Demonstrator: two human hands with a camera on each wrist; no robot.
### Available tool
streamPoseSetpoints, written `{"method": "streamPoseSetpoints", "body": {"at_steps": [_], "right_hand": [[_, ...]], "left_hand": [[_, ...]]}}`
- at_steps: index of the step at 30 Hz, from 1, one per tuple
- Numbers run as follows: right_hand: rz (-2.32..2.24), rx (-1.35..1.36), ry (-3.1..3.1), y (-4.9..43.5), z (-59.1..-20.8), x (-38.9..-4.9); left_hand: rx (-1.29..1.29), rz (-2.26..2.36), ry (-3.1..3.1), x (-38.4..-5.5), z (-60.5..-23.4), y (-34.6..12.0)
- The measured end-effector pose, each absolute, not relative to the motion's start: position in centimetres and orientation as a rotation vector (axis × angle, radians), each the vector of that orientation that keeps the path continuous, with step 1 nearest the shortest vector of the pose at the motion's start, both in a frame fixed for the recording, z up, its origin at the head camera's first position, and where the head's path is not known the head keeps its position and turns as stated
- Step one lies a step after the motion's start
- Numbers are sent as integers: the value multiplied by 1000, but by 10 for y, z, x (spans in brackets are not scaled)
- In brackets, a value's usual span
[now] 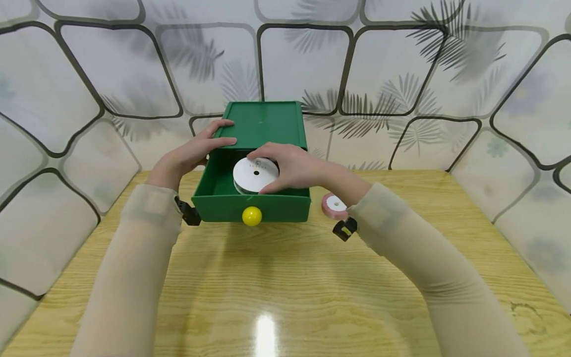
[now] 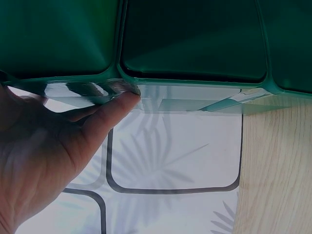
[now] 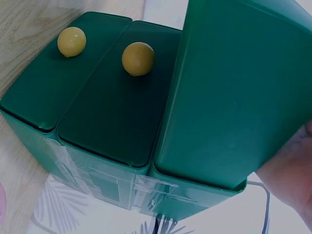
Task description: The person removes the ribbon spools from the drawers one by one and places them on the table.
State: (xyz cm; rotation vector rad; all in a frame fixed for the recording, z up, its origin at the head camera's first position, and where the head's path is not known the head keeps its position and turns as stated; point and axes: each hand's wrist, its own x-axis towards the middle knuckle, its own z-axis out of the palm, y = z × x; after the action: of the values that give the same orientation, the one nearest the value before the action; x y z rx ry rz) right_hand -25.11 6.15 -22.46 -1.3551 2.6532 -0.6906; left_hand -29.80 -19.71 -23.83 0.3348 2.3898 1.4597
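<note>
Patterned wall (image 1: 308, 64) is filling the upper frame. Remotely, I am gripping a white spool (image 1: 248, 179) with the right hand (image 1: 292, 166) inside the central drawer (image 1: 285, 208), resting the left hand (image 1: 192, 149) straight-fingered on the cabinet (image 1: 267, 128); probably light, stiff and slick, the spool is inviting rim holds.

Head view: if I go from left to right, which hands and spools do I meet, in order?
Left hand → white-topped spool inside the open green drawer → right hand, which grips that spool → pink spool on the table.
</note>
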Motion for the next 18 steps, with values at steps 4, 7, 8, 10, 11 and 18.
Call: {"method": "streamPoseSetpoints", "body": {"at_steps": [4, 7, 8, 10, 11, 18], "right_hand": [[-790, -1410, 2644, 69, -224, -249], [-880, -1423, 2653, 75, -223, -247], [-913, -1418, 2654, 78, -222, -247], [-979, -1408, 2660, 82, -220, -246], [-1008, -1405, 2667, 85, -220, -245], [-1194, -1332, 2729, 104, -215, -241]], "left_hand": [[337, 1459, 2392, -298, -238, -197], [335, 1461, 2396, -298, -238, -196], [333, 1460, 2398, -298, -238, -196], [329, 1461, 2399, -298, -238, -196], [328, 1461, 2400, -298, -238, -196], [334, 1459, 2406, -299, -238, -196]]}}
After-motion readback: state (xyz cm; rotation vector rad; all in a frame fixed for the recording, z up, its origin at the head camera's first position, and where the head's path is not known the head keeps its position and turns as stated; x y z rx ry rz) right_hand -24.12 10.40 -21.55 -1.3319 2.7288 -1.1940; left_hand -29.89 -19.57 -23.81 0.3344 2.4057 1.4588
